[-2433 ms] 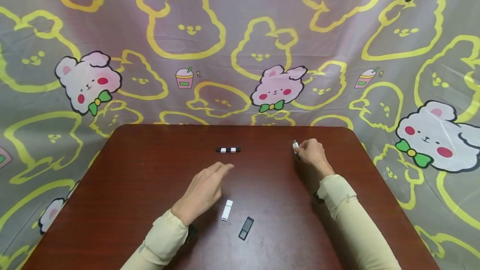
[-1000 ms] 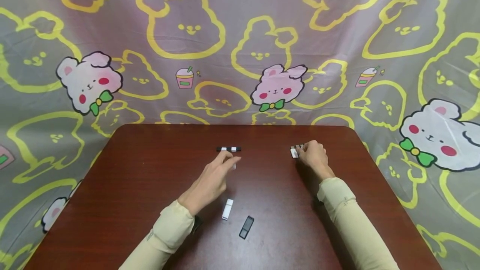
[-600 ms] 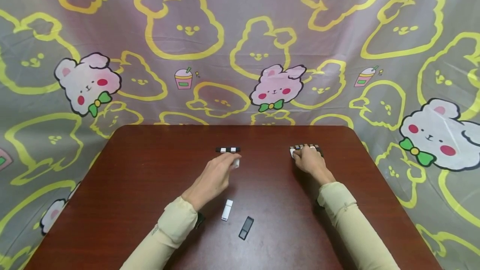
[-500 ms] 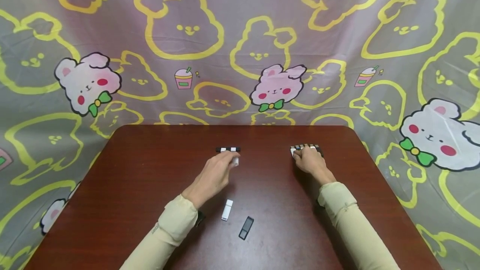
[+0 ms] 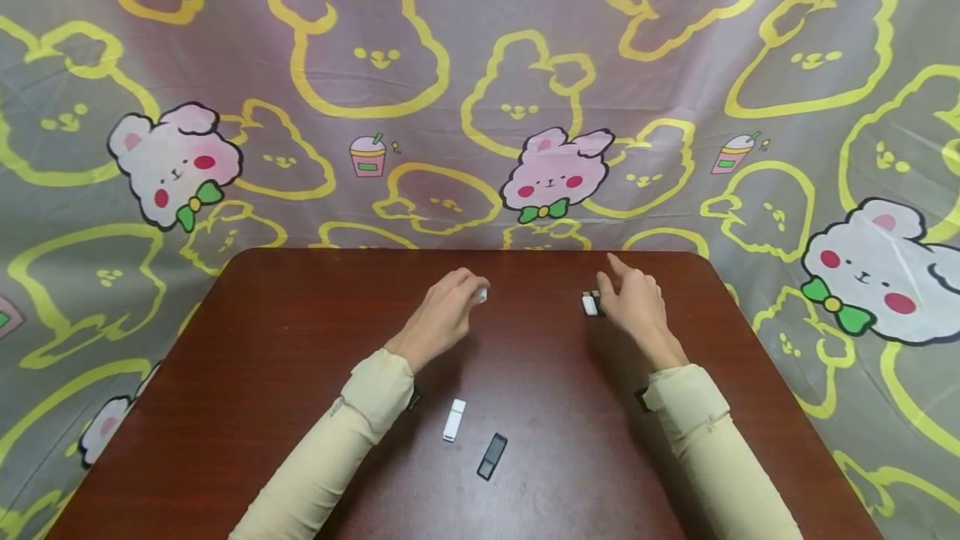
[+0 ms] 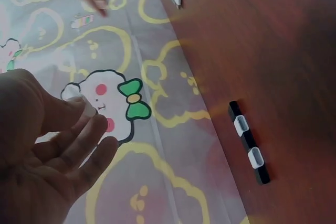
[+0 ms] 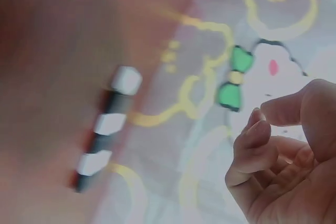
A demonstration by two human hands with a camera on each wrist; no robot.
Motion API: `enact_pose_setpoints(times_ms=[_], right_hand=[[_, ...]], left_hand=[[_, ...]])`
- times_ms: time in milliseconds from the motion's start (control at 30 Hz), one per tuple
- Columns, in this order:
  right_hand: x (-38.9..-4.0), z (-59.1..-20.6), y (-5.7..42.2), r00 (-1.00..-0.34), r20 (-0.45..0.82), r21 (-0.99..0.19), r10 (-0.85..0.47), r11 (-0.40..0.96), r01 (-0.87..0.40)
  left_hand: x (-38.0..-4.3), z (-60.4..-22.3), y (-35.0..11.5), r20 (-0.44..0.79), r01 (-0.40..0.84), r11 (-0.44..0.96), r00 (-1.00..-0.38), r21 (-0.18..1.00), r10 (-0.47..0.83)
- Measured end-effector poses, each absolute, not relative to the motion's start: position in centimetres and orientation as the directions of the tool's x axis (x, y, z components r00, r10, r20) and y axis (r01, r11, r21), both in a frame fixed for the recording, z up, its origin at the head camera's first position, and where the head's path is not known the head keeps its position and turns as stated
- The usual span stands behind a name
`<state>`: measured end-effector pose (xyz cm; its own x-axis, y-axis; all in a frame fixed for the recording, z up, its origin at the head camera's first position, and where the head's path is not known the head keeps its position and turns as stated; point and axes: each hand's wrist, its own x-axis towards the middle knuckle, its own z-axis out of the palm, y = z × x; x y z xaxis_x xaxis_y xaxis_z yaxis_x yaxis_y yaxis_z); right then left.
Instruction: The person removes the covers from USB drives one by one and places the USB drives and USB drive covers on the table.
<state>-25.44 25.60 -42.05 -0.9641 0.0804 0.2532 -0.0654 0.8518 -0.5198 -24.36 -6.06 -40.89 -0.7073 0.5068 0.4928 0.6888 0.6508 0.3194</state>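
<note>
My left hand [image 5: 442, 315] pinches a small white cap [image 6: 88, 106] between thumb and fingertips, raised over the table's far half. In the head view this hand hides the row of alternating black and white caps [image 6: 247, 141], which the left wrist view shows standing along the table's far edge. On the right, my right hand [image 5: 636, 302] hovers over a row of black and white USB flash drives [image 5: 590, 304], thumb and index finger spread apart, nothing held. The right wrist view shows that row blurred and end-on, with a white drive [image 7: 126, 81] at its left end.
A white flash drive [image 5: 453, 420] and a black one [image 5: 492, 457] lie nearer me on the brown table [image 5: 300, 373]. Behind the table's far edge hangs a printed curtain [image 5: 450, 90].
My left hand has moved away from me, with the white cap, and now covers the cap row. My right hand has gathered the drives into a row, then let go and risen.
</note>
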Motion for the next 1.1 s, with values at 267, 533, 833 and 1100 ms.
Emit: enact_pose_setpoints(times_ms=[267,533,833,1100], right_hand=[[-22.6,-38.0,23.9,-0.852,0.524,-0.478,0.014,0.832,-0.281],[-18.6,-35.5,21.8,-0.742,0.663,-0.402,-0.106,0.785,-0.471],[-14.8,-34.8,20.2,-0.668,0.715,-0.353,-0.208,0.717,-0.601],[-13.3,-35.1,19.3,-0.671,0.674,-0.327,-0.308,0.691,-0.645]], left_hand=[[-28.8,-42.3,-4.1,0.412,0.688,0.700,-0.704,0.190,0.579],[-32.6,-44.9,-3.1,0.330,0.651,0.750,-0.737,0.116,0.589],[-33.6,-46.5,-2.7,0.210,0.585,0.803,-0.804,0.109,0.557],[-34.0,-47.9,-2.5,0.151,0.577,0.812,-0.813,0.086,0.562]])
